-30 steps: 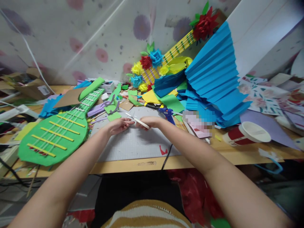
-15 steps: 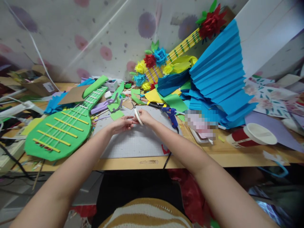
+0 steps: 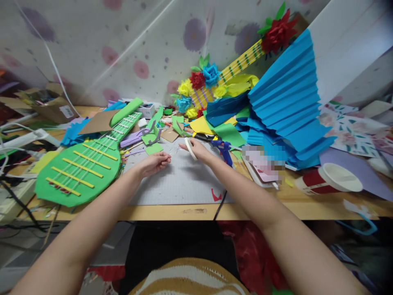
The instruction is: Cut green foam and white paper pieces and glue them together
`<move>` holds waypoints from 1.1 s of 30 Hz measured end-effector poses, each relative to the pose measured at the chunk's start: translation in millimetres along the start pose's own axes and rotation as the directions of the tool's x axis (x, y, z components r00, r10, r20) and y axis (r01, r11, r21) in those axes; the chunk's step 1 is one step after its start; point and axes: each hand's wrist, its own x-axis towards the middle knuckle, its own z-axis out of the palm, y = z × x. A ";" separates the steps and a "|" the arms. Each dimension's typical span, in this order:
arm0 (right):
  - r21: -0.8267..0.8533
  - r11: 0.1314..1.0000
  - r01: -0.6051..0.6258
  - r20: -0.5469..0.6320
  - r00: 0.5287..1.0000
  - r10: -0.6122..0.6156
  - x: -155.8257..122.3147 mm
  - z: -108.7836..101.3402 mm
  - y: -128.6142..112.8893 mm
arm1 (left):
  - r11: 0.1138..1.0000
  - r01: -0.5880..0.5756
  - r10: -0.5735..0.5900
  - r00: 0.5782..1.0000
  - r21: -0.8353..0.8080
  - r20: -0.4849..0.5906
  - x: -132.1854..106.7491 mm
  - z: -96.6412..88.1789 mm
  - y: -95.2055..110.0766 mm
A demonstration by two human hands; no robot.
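Note:
White-handled scissors [image 3: 190,148] are in my right hand [image 3: 198,149], the blades pointing away toward the paper scraps and partly blurred. That hand hovers over the middle of a grey cutting board [image 3: 172,190]. To its left, a short gap away, my left hand [image 3: 155,164] is closed, its fingers curled and fingertips pressed together. Whatever it pinches, if anything, is too small to make out. Nearest to the left hand lies a green paper piece [image 3: 153,148]. A blue glue gun [image 3: 223,150] rests just beyond my right wrist.
At left lies a green lute-shaped paper instrument [image 3: 78,172] with yellow strips. Behind are paper flowers [image 3: 196,81] on a yellow neck and a pleated blue paper fan [image 3: 285,98]. A paper cup [image 3: 328,179] and a blurred-out phone-like object [image 3: 260,164] stand right. A cable crosses the front edge.
My hands have come apart: the left has drawn back to the left and its fingers have curled in, while the right has shifted right with the scissors. The view has shifted slightly.

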 end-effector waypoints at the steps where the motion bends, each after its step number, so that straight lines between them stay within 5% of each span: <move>1: -0.084 0.996 -0.001 0.020 1.000 0.003 -5.2 -4.6 0.7 | 0.999 -0.032 0.032 0.999 -0.007 -0.019 -0.7 -0.9 -0.5; 6: -0.439 0.898 0.026 0.231 0.969 0.085 -30.6 -14.4 2.4 | 0.996 -0.090 0.090 0.996 -0.008 -0.013 0.1 -0.3 -3.7; 11: -0.510 0.847 0.150 0.278 0.960 -0.002 -38.7 -4.0 -7.1 | 0.990 -0.140 0.141 0.989 0.035 -0.041 7.0 10.9 -8.2; 16: -0.543 0.816 0.197 0.257 0.965 -0.062 -38.6 3.8 -18.6 | 0.976 -0.191 0.186 0.981 0.109 0.052 11.2 15.3 -8.7; 33: -0.521 0.850 -0.073 0.240 0.944 0.228 -38.9 14.6 -31.3 | 0.913 -0.212 0.240 0.970 0.348 -0.038 17.3 20.5 -3.9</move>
